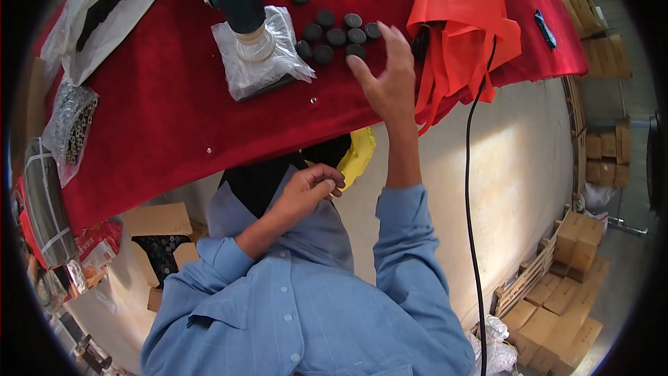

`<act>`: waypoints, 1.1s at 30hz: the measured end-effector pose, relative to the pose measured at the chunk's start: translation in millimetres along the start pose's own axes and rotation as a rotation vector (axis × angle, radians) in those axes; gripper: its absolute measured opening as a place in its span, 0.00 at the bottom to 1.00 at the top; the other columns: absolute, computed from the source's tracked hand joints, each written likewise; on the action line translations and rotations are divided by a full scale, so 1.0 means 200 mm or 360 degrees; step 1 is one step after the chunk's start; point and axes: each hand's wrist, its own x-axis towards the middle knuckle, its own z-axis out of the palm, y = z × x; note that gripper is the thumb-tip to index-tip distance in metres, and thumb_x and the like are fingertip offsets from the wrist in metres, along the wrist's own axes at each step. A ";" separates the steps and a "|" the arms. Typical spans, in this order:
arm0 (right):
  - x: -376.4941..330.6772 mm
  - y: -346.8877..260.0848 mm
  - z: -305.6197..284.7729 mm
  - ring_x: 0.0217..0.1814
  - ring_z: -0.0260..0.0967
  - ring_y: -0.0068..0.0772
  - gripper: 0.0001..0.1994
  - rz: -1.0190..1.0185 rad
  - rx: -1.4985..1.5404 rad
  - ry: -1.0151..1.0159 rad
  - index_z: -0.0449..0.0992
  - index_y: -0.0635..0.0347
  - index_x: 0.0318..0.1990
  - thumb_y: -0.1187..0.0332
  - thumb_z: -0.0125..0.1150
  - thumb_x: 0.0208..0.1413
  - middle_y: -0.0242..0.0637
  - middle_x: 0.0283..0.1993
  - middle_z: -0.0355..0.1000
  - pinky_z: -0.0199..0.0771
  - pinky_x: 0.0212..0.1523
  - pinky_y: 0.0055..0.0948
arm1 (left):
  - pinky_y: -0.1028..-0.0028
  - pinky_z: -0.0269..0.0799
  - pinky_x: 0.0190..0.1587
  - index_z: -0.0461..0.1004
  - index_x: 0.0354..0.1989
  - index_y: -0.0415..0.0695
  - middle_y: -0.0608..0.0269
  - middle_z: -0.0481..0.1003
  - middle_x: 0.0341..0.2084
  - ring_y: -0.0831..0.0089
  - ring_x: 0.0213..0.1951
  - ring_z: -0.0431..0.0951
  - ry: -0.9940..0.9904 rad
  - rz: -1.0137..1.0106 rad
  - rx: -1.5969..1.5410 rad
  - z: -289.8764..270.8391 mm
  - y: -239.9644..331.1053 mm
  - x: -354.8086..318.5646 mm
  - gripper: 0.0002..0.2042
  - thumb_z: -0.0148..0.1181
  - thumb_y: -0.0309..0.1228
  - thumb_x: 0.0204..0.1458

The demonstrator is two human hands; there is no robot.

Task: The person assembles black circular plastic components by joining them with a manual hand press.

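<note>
My right hand (388, 76) reaches over the red cloth (160, 118) on the table, thumb and fingers apart with nothing visible between them. Just beyond its thumb lies a loose group of small round black caps (335, 37). The nearest cap (355, 51) is close to the thumb tip. My left hand (309, 189) is low in front of my body, off the table's near edge. Its fingers are curled in, and what they may hold is hidden. Left of the caps stands a dark green press (243, 0), its lower part over a clear plastic wrapping (240, 73).
An orange-red fabric bag (459, 14) lies right of my right hand, with a black cable (470, 202) hanging past it. Something yellow (358, 157) is below the table edge. An open carton (163, 251) of black parts stands lower left; stacked cartons (557, 306) are at right.
</note>
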 end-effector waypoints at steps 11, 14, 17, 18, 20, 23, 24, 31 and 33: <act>0.03 0.02 0.17 0.65 0.61 0.54 0.22 -0.0427 -0.0325 -0.0357 0.77 0.54 0.54 0.54 0.67 0.56 0.49 0.60 0.67 0.62 0.64 0.51 | 0.70 0.75 0.45 0.76 0.46 0.36 0.59 0.78 0.36 0.68 0.39 0.79 0.0223 0.0614 0.0669 0.02 0.26 -0.10 0.10 0.55 0.21 0.56; -0.03 0.04 0.10 0.64 0.64 0.54 0.17 -0.0269 -0.0439 -0.0183 0.77 0.55 0.54 0.61 0.64 0.59 0.48 0.60 0.68 0.65 0.62 0.49 | 0.65 0.74 0.44 0.76 0.44 0.37 0.54 0.76 0.39 0.55 0.42 0.77 0.0707 0.1431 0.1571 -0.05 0.42 0.01 0.12 0.60 0.20 0.50; -0.01 0.01 0.03 0.62 0.66 0.53 0.16 -0.0072 0.0035 -0.0003 0.76 0.57 0.54 0.65 0.62 0.60 0.49 0.59 0.69 0.67 0.61 0.45 | 0.63 0.72 0.48 0.76 0.45 0.38 0.54 0.75 0.43 0.55 0.47 0.75 0.0894 0.1533 0.2059 -0.08 0.62 0.11 0.14 0.63 0.22 0.48; -0.01 0.04 0.00 0.62 0.67 0.52 0.15 -0.0125 -0.0164 0.0053 0.75 0.60 0.55 0.69 0.60 0.61 0.50 0.59 0.70 0.68 0.61 0.44 | 0.62 0.70 0.51 0.76 0.45 0.38 0.55 0.75 0.44 0.58 0.50 0.75 0.0974 0.1553 0.2350 -0.09 0.67 0.15 0.15 0.64 0.23 0.47; -0.05 0.04 -0.04 0.53 0.72 0.48 0.13 0.0001 -0.0149 0.0154 0.76 0.63 0.51 0.72 0.59 0.60 0.48 0.51 0.73 0.74 0.51 0.41 | 0.60 0.67 0.54 0.76 0.48 0.39 0.54 0.75 0.49 0.58 0.53 0.74 0.1031 0.1465 0.2607 -0.15 0.70 0.24 0.17 0.62 0.23 0.48; -0.13 -0.02 -0.10 0.44 0.75 0.45 0.12 0.0309 0.0002 0.0063 0.77 0.64 0.48 0.72 0.62 0.57 0.46 0.44 0.74 0.75 0.44 0.37 | 0.59 0.62 0.59 0.76 0.52 0.40 0.56 0.75 0.55 0.60 0.57 0.72 0.1102 0.1320 0.3041 -0.20 0.72 0.35 0.19 0.60 0.22 0.48; -0.15 -0.04 -0.11 0.40 0.75 0.43 0.12 0.0470 0.0068 -0.0035 0.78 0.63 0.47 0.72 0.64 0.55 0.44 0.41 0.74 0.76 0.41 0.35 | 0.60 0.62 0.58 0.77 0.51 0.40 0.56 0.75 0.54 0.61 0.57 0.73 0.1061 0.1266 0.3051 -0.20 0.73 0.36 0.18 0.60 0.23 0.48; -0.21 -0.07 -0.01 0.47 0.71 0.44 0.21 0.0012 -0.0535 -0.0015 0.76 0.60 0.50 0.68 0.73 0.47 0.41 0.45 0.73 0.75 0.46 0.40 | 0.61 0.65 0.52 0.79 0.45 0.43 0.60 0.78 0.44 0.63 0.50 0.76 0.1007 0.1384 0.2946 -0.22 0.73 0.44 0.14 0.62 0.24 0.49; -0.21 -0.06 0.01 0.45 0.72 0.43 0.22 0.0067 -0.0335 -0.0056 0.75 0.61 0.51 0.71 0.72 0.47 0.42 0.46 0.72 0.75 0.46 0.36 | 0.62 0.67 0.51 0.79 0.45 0.43 0.61 0.79 0.42 0.63 0.48 0.76 0.0982 0.1425 0.2854 -0.22 0.72 0.44 0.13 0.62 0.25 0.50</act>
